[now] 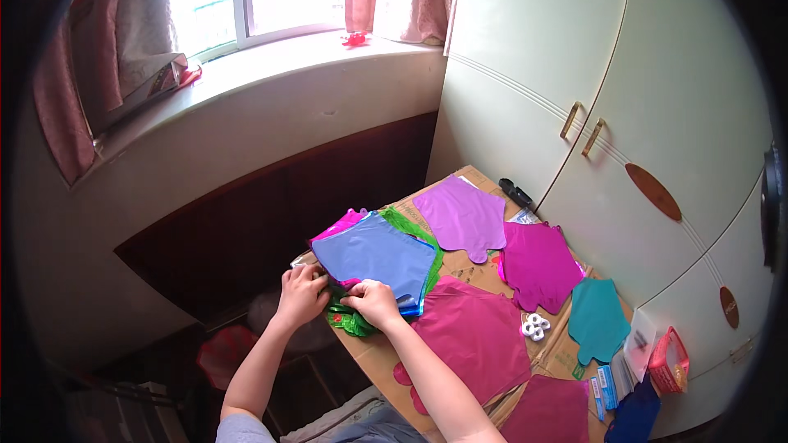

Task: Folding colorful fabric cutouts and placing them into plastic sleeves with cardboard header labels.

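My left hand [303, 294] and my right hand [373, 303] are close together at the table's left edge, fingers bent into pinches. Between them lies a small dark and magenta bit at the corner of a stack of flat, shiny film pieces, which look like uninflated foil balloons. On top of that stack is a grey-blue piece [382, 258], with a green piece [435, 267] and a magenta piece [339, 225] showing from under it. Crumpled green film [351, 322] hangs below my hands. What exactly my fingertips grip is hidden.
Other flat pieces lie on the cardboard [369, 358]: lilac [464, 217], purple [542, 267], dark pink [476, 336], teal [597, 320] and maroon [548, 414]. Small white rings [535, 327] sit among them. A red box [670, 359] stands at the right. White cupboards [533, 49] rise behind.
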A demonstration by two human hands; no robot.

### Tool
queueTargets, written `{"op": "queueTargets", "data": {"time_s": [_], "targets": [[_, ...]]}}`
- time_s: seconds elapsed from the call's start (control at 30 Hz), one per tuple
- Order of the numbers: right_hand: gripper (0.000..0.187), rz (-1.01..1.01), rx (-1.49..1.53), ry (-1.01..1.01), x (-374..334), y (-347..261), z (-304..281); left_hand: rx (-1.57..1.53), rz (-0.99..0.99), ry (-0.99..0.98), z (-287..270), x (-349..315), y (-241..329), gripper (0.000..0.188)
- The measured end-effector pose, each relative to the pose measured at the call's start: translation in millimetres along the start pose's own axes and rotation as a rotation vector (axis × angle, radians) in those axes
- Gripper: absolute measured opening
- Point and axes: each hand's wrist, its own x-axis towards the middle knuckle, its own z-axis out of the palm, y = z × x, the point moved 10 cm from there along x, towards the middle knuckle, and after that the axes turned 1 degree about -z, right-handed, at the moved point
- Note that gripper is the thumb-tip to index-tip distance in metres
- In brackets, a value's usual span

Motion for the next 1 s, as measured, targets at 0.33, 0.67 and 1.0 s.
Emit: {"op": "queueTargets", "data": {"time_s": [0.33, 0.67, 1.0], "targets": [[0.023, -0.017, 0.153, 0.096, -2.3, -1.1, -22.6, 0.022, -0.133, -0.376, 46.9, 40.9, -38.6, 0.096], [0.009, 0.022, 0.806, 0.678, -51.8, -2.7, -265.8, 0.083, -0.133, -0.453, 44.2, 47.9, -32.2, 0.126], [0.011, -0.163, -0.483, 1.071, -317.7, -137.2, -389.7, -0.049, 0.078, 0.084, -25.1, 42.8, 79.9, 0.066]]}}
